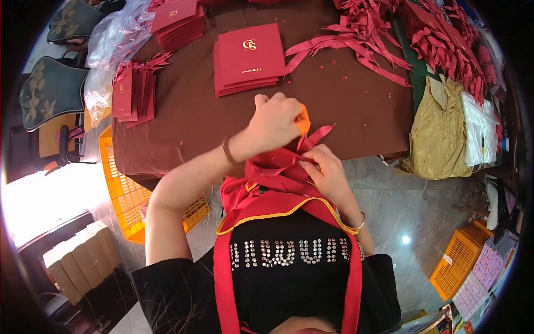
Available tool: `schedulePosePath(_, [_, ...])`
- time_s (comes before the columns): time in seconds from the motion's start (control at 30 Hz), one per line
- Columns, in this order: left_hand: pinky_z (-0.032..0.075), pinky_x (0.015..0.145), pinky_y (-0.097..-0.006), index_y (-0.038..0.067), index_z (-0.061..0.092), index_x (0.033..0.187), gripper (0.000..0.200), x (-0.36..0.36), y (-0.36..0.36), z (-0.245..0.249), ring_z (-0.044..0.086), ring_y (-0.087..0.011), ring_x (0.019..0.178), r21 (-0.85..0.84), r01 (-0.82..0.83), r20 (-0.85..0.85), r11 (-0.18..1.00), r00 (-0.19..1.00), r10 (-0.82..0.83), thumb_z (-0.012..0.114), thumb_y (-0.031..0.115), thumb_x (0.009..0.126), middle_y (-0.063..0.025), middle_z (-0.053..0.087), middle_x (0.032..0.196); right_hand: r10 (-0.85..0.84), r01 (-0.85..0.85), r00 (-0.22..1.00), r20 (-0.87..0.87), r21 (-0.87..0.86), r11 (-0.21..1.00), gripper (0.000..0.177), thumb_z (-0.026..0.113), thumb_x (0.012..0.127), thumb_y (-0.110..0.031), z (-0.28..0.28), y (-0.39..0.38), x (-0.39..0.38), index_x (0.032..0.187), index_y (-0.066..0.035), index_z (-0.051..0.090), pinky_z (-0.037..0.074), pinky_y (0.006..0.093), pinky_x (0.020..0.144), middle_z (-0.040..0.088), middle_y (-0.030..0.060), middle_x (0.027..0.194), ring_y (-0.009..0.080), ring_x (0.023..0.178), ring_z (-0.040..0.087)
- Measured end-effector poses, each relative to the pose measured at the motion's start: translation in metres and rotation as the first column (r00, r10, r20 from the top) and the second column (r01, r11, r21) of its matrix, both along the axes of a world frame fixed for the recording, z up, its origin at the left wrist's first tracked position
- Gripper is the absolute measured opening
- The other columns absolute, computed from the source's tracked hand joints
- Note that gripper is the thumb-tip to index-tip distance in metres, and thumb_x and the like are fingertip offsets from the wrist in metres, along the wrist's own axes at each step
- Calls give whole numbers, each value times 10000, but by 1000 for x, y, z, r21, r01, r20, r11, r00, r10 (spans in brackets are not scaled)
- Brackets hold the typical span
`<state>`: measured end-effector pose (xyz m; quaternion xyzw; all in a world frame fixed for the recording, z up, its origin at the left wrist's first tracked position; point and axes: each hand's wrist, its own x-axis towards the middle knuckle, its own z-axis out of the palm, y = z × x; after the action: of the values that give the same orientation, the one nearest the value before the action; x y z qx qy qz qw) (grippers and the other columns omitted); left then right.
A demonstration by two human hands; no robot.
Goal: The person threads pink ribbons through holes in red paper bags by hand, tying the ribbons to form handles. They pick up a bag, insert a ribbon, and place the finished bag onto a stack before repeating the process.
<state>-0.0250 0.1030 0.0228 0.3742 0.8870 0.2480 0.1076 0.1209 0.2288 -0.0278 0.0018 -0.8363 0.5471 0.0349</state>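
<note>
My left hand (275,125) is closed, back of the hand up, above the table's near edge. An orange loop (303,119) shows at its fingers; it looks like a scissors handle, but its blades are hidden. Just to the right and lower, my right hand (325,172) pinches a red ribbon (318,137) that sticks up between the hands. Below both hands a red bag with ribbon (272,161) lies in front of my red, yellow-edged apron (278,214), and the fabrics partly overlap.
On the brown-covered table (345,111) lie a stack of red bags (250,55), loose ribbons (350,47) and small red scraps. More red bags (133,94) lean at left. Orange crates (119,195) stand on the floor at both sides. A gold bag (439,128) hangs at right.
</note>
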Motion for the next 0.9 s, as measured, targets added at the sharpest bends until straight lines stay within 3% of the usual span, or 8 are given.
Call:
schedulePosePath(0.07, [432,701,-352,42,672,872,203,-27,-8,1,578,-175,776,6,-40,474,999,880,33,639,214,769,-72,630,816,-41,42,999,10,-31,999,131,627,820,-52,-4,-2,0,903,43,592,471,275,585,535,104,843,198,691,573])
schedulePosePath(0.23, [476,696,-247,25,657,996,196,-49,-27,24,599,-128,766,119,-161,469,980,879,88,562,129,860,-78,654,880,-69,70,997,13,-47,996,133,634,820,-58,-9,-1,0,905,36,592,475,265,582,538,101,845,196,687,573])
schedulePosePath(0.37, [470,632,-324,59,637,1021,210,-23,-24,-7,619,-203,708,-63,228,122,971,968,-220,565,149,846,-90,659,802,-54,53,998,-13,-31,998,138,633,820,-61,-6,-5,-1,912,31,589,467,271,569,544,108,846,207,681,570])
schedulePosePath(0.4, [474,629,-364,75,624,1041,225,-17,-17,-11,630,-251,715,-202,252,-78,946,959,-272,571,172,846,-96,657,793,-56,56,998,-12,-28,998,138,633,820,-61,-3,-6,-1,912,31,589,467,271,569,544,108,846,207,681,570])
schedulePosePath(0.5, [472,639,-438,100,598,1078,264,-11,-5,-5,618,-323,754,-597,167,-91,785,958,-273,577,197,834,-114,647,784,-48,48,999,15,-13,999,139,630,820,-61,1,-6,1,916,28,585,465,287,573,548,115,849,224,688,568])
schedulePosePath(0.73, [476,655,-415,121,609,1093,270,-16,-15,-8,626,-296,735,-213,198,156,957,974,-167,557,247,860,-158,641,795,-77,78,996,38,-26,997,155,621,830,-80,-3,-6,0,939,21,575,451,288,588,549,115,863,228,705,560])
schedulePosePath(0.8, [482,677,-396,130,642,1049,266,-18,-14,3,628,-303,744,-102,132,555,986,830,-54,563,308,867,-139,653,828,-50,51,998,38,-21,998,163,619,833,-84,-5,-5,-1,950,20,572,448,285,586,551,112,869,221,705,558])
schedulePosePath(0.9, [489,698,-389,127,666,997,284,-12,-14,-13,625,-321,759,-105,124,488,987,871,-58,564,357,866,-120,661,841,-32,35,998,45,-72,997,176,621,835,-84,-13,-7,-3,969,16,567,449,282,593,556,107,888,205,717,557])
